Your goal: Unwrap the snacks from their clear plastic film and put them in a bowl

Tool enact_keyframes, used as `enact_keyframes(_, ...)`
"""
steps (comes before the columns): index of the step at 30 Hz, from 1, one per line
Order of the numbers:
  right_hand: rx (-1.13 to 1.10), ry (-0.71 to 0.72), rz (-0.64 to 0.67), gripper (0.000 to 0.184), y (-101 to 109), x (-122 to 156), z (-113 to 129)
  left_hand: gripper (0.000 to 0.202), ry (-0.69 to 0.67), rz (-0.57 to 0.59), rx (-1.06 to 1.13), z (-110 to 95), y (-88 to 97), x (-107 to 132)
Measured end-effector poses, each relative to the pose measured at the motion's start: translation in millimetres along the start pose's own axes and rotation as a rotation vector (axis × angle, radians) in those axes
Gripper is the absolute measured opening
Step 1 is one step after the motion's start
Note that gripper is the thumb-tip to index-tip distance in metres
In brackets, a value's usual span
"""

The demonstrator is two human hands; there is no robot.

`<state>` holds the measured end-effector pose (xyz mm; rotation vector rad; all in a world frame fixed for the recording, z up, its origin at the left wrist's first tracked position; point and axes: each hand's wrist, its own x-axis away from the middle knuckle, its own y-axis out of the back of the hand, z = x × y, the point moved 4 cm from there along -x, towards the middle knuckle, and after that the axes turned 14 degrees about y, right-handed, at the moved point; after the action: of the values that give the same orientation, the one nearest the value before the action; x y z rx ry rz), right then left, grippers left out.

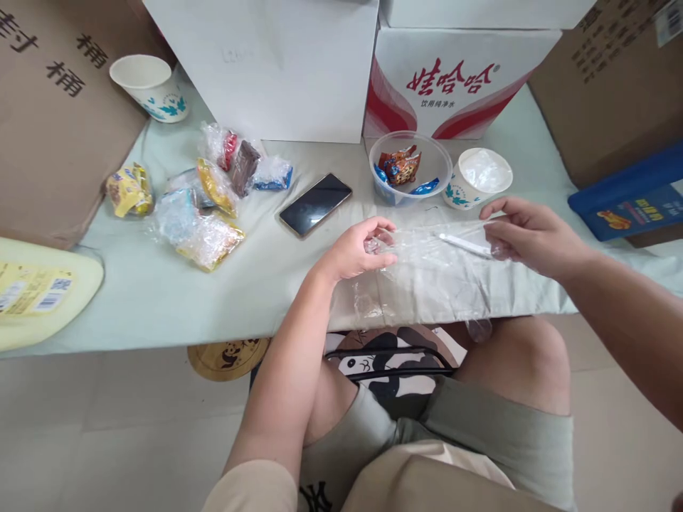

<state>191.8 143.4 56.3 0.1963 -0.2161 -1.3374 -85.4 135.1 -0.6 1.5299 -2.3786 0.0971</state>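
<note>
Plastic film (427, 281), clear and crumpled, stretches loosely between the two hands just in front of the plastic bowl (413, 196), its lower part hanging past the near edge of the bench (267, 306). A slim white strip (464, 244) shows at the film; whether it is inside or beneath, I cannot tell. The right hand (528, 235), in front of the bowl and to its right, has its grip closed on one end of the film. The left hand (355, 249), in front of the bowl and to its left, curls at the other end with thumb and fingertips parted; whether that grip pinches the film, I cannot tell. Inside the bowl lie brown snack packets (403, 168) and blue-wrapped pieces (425, 187). Just right of the bowl stands a paper cup (463, 195) holding clear plastic (484, 169). Left of the bowl, a smartphone (316, 204) lies with its screen dark; farther left sits a cluster of wrapped snacks (210, 242). Behind the bowl stands a red-lettered carton (448, 92).
</note>
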Motion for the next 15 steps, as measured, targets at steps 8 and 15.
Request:
enact_keyframes(8, -0.412, -0.073, -0.390, 0.066, 7.8, 12.9, -46.2, 0.022, 0.163, -0.238, 0.302, 4.7, 12.1, -5.4)
enact_keyframes(15, -0.504, -0.096, -0.442, 0.050, -27.0, 43.3, -62.5, 0.034, 0.266, -0.401, 0.326, 9.3, 21.0, -6.2)
